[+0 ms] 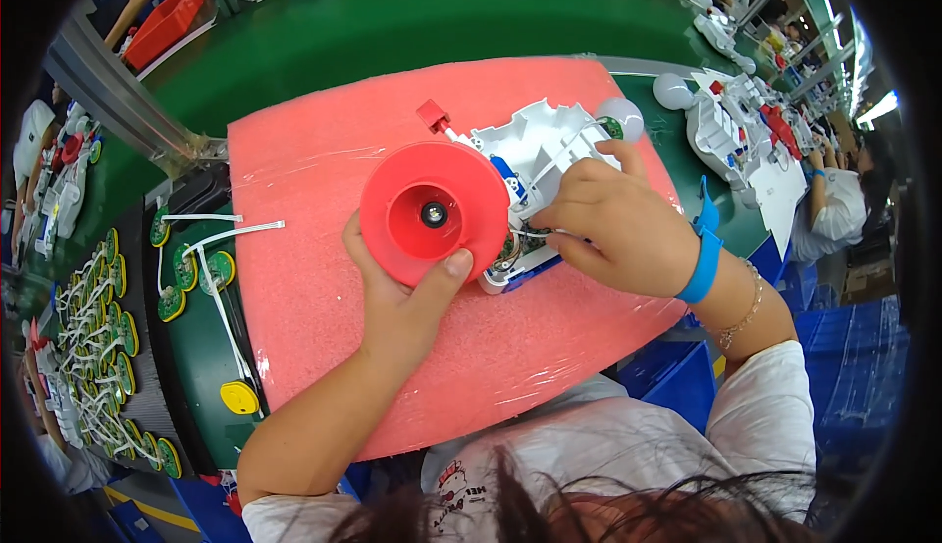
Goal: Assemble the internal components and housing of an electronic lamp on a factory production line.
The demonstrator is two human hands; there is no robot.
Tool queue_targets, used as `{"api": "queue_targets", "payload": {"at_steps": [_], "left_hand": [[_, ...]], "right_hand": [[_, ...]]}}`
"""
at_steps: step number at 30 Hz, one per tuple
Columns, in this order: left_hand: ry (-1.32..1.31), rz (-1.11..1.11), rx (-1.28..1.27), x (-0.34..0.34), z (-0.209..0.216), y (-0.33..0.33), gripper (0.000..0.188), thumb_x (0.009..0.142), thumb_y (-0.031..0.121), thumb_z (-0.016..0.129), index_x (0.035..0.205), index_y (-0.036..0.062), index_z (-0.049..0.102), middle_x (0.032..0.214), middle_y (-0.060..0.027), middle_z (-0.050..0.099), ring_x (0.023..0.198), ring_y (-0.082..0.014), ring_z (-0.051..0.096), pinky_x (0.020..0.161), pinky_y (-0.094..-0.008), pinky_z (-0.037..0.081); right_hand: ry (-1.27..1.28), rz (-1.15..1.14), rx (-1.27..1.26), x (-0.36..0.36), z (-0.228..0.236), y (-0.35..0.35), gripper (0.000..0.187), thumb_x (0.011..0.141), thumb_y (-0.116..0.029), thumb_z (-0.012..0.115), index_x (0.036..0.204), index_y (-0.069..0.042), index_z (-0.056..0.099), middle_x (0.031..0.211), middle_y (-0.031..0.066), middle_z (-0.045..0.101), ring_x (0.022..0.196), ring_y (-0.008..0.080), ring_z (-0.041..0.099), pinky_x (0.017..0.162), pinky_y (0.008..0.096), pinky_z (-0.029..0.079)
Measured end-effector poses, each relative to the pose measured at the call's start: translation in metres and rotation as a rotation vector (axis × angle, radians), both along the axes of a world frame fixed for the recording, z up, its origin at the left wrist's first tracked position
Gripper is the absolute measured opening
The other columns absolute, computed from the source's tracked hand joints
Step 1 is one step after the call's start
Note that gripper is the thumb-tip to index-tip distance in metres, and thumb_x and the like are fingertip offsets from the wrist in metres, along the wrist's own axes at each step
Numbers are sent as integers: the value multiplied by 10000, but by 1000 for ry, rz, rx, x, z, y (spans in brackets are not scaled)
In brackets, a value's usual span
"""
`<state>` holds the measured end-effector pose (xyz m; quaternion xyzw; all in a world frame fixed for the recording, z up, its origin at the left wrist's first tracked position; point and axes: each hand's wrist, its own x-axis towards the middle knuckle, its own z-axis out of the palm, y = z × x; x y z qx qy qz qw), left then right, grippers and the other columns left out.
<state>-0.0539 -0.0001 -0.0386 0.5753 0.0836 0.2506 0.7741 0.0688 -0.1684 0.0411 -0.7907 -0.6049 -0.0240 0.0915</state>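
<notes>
My left hand (417, 293) grips a red funnel-shaped cone (392, 185) from its near side, thumb on the rim. A dark round part with a bright centre sits deep in the cone. Behind it and to the right lies an open white plastic housing (535, 136) with wires, a blue part and a green circuit board inside. Over the housing's right side, my right hand (613, 219) is closed, finger and thumb pinched at a thin white wire (530, 233). A white ball (620, 116) and a small red block (432, 115) stick out from the housing's far side.
A pink foam mat (324, 298) covers the bench under the work. On the left, a dark tray (157, 327) carries several round green circuit boards with white cables. A yellow disc (238, 397) lies beside it. More white housings (726, 141) stand at right, near another person.
</notes>
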Motion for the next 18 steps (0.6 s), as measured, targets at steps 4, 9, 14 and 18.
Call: {"api": "queue_targets", "payload": {"at_steps": [4, 9, 14, 18], "left_hand": [[-5, -8, 51, -3, 1, -1, 721, 778, 121, 673, 1260, 48, 143, 1244, -144, 341, 1173, -201, 393, 970, -353, 359], [-23, -19, 151, -7, -1, -1, 736, 761, 112, 688, 1252, 46, 143, 1236, -151, 345, 1166, -200, 402, 962, -352, 370], [-61, -20, 96, -8, 2, -5, 728, 761, 110, 696, 1234, 45, 145, 1226, -147, 349, 1155, -193, 409, 948, -340, 389], [-51, -42, 78, -6, 0, -4, 728, 769, 134, 699, 1228, 42, 141, 1223, -144, 348, 1148, -188, 414, 935, -334, 402]], "right_hand": [[-10, 38, -87, 2, -2, 4, 123, 718, -79, 631, 835, -109, 656, 753, 18, 577, 862, 195, 531, 954, 482, 284], [-180, 32, -161, 8, -18, 19, 106, 704, -99, 597, 771, -109, 678, 742, 21, 615, 871, 184, 531, 957, 423, 305], [-258, 21, 16, 6, -39, 19, 52, 676, -93, 602, 712, -103, 637, 733, 11, 574, 839, 181, 521, 896, 378, 337], [-165, -41, 135, 4, -40, 20, 35, 646, -87, 628, 677, -94, 614, 741, 9, 556, 827, 183, 515, 838, 363, 346]]}}
